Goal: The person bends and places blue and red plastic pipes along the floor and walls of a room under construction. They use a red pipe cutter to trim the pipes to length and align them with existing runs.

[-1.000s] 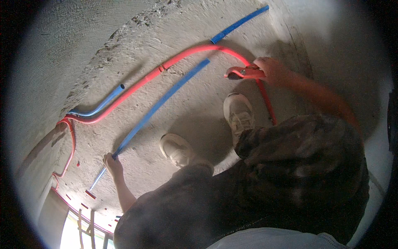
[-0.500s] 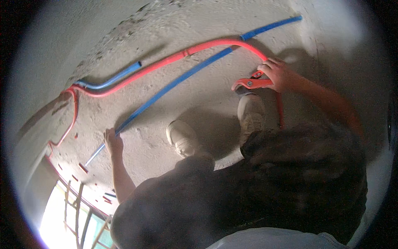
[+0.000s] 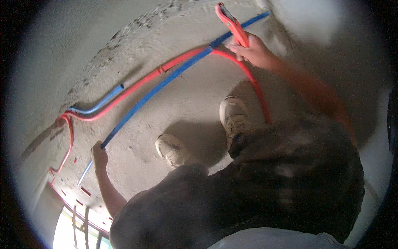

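My left hand [image 3: 99, 157] is closed around a long straight blue pipe [image 3: 157, 89] toward its lower-left end. That pipe's upper end lies at the red pipe's arch, in line with another blue pipe [image 3: 256, 18]; I cannot tell whether they touch. My right hand [image 3: 253, 53] grips a red hand pipe cutter [image 3: 233, 25], its head pointing up and left over the upper blue pipe. Behind the long pipe, the bent red pipe [image 3: 253, 79] runs over the concrete floor, beside a short curved blue pipe [image 3: 99, 102] along the wall's foot.
My two pale shoes [image 3: 233, 118] stand on the rough concrete floor [image 3: 137, 162], below the pipes. A grey wall [image 3: 58, 62] curves along the upper left. At the lower left are small red scraps [image 3: 85, 190] and dark upright bars [image 3: 86, 226] before a bright opening.
My right hand has raised the cutter from beside the red pipe's bend to over the upper blue pipe. The long blue pipe has shifted upward toward that pipe.
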The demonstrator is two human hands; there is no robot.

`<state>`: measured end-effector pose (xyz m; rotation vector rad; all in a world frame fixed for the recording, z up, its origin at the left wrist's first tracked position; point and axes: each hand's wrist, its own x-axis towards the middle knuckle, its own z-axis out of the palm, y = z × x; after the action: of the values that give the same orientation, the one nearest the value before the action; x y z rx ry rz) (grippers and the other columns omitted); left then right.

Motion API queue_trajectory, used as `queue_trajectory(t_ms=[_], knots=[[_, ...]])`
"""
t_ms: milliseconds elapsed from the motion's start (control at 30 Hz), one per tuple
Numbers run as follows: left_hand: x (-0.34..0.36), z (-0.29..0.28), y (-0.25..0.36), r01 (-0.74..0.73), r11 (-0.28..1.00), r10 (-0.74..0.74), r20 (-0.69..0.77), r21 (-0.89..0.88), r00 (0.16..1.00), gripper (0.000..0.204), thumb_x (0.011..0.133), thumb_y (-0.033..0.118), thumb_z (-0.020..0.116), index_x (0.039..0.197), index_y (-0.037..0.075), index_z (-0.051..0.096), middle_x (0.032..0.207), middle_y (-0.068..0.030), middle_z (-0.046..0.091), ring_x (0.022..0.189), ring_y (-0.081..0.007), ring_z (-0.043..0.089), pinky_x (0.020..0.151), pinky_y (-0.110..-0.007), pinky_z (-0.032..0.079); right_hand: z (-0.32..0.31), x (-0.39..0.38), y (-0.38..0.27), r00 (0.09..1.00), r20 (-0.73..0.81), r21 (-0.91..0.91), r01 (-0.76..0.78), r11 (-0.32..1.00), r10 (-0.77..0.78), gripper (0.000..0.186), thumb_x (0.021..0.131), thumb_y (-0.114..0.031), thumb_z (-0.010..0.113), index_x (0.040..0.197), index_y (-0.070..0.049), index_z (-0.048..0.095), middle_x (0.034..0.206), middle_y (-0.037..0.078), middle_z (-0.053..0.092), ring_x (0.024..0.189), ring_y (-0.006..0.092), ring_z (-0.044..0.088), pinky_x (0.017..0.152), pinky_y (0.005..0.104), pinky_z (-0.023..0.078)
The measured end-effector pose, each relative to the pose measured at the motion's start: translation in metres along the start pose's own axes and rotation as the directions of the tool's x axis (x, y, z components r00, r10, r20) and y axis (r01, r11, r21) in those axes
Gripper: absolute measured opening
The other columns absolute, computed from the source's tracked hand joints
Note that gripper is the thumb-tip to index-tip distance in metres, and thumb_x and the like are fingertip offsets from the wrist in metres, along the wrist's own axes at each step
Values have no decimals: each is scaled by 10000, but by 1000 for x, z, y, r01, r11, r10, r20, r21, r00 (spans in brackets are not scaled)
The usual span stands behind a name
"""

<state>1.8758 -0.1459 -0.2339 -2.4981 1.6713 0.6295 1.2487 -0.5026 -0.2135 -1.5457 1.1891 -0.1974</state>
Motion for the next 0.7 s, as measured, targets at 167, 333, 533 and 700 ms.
queue_trajectory(t_ms=[167, 333, 533, 700], knots=[[18, -10, 1, 36, 994, -13, 209, -103, 978, 147, 842, -12, 460, 702, 4, 502, 608, -128, 426, 598, -225, 441, 567, -422, 338, 12, 9, -10, 994, 14, 288, 96, 953, -105, 502, 873, -203, 796, 1281, -13, 574, 831, 59, 674, 706, 107, 625, 606, 294, 484], [17, -6, -5, 37, 986, 6, 262, -160, 965, 135, 836, 8, 500, 702, 4, 483, 607, -57, 429, 623, -164, 416, 568, -386, 345, 36, 6, -42, 992, -24, 497, 118, 860, -123, 549, 871, -217, 823, 1282, -4, 529, 866, 58, 653, 754, 121, 623, 629, 311, 495], [2, -29, 149, -103, 841, 190, 112, -531, 975, 172, 933, 159, 655, 869, 8, 602, 718, -24, 454, 697, -124, 419, 615, -326, 372, 62, -25, -62, 1000, 11, 425, -6, 905, 1, 357, 971, -227, 730, 1209, -27, 553, 895, 38, 628, 788, 113, 634, 689, 293, 533], [-8, -16, 134, -98, 870, 114, 3, -484, 993, 229, 991, 206, 629, 879, 6, 617, 726, 4, 463, 684, -105, 408, 592, -305, 351, 68, -83, -26, 968, 131, 45, -223, 974, 215, 366, 954, -252, 716, 1201, -25, 570, 948, 52, 611, 856, 158, 613, 814, 358, 517]])
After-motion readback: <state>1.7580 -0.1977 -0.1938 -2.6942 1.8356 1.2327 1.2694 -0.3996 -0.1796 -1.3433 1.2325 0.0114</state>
